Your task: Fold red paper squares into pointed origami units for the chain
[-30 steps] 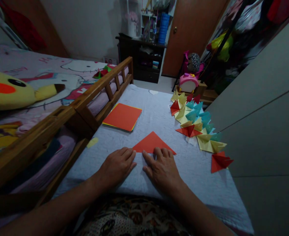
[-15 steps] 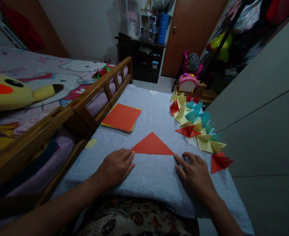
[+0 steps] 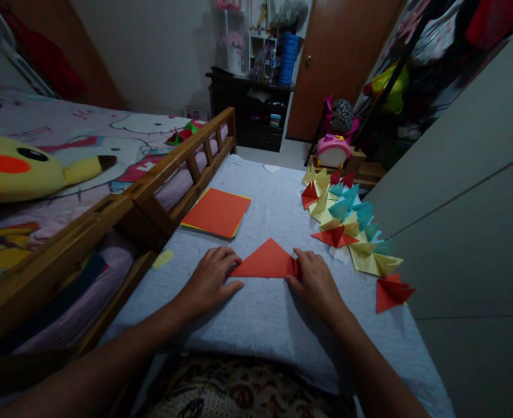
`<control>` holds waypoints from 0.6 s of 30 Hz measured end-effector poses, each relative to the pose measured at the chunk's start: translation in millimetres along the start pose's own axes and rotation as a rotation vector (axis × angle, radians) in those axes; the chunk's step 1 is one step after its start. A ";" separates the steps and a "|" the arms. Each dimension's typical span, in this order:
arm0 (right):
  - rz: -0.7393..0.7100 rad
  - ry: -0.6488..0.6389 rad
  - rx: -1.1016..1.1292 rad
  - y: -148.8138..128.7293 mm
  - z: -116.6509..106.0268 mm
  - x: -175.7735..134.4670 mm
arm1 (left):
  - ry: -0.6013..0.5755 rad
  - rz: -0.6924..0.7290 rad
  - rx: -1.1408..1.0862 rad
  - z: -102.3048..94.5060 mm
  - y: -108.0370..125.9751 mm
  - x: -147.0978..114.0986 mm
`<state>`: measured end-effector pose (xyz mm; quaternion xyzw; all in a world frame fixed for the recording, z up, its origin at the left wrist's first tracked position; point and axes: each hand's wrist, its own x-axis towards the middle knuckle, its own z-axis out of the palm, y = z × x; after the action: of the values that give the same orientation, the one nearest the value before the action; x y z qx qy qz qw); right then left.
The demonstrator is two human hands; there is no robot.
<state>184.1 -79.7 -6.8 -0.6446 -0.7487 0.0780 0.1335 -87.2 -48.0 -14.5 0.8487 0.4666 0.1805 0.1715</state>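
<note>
A sheet of orange-red paper folded into a triangle [image 3: 265, 262] lies flat on the cloth-covered table, its peak pointing away from me. At its left corner rests my left hand [image 3: 212, 277], the fingertips touching the paper and the thumb held apart below. My right hand [image 3: 316, 283] has the right corner between thumb and fingers and partly covers it. Further back on the left is a stack of square paper [image 3: 216, 212], orange-red on top with yellow edges showing beneath.
Along the table's right side stand several folded paper cranes in yellow, blue and red, the nearest a red crane [image 3: 392, 292]. A wooden bed rail [image 3: 182, 157] borders the left side, with a yellow plush toy [image 3: 42, 168] beyond. A pale cabinet [image 3: 469, 244] rises at right.
My right hand has moved left and inward onto the triangle's right corner, closing on it. My left hand has shifted slightly up, its thumb now spread from the fingers.
</note>
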 end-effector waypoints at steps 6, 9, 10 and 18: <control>-0.001 0.115 0.188 1.3 11.2 2.9 | 0.007 -0.007 -0.144 -1.0 8.6 4.2; -0.006 0.133 0.281 5.0 10.2 3.0 | 0.006 0.047 -0.161 0.3 11.0 3.4; -0.014 0.131 0.315 6.7 9.2 3.1 | 0.009 0.068 -0.161 1.0 10.9 2.9; -0.187 0.197 0.597 13.6 3.3 3.9 | 0.089 0.255 -0.006 1.8 -0.1 0.0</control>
<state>195.4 -73.5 -13.4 -0.5099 -0.7321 0.2187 0.3952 -86.5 -48.2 -16.1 0.8919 0.3614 0.2395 0.1288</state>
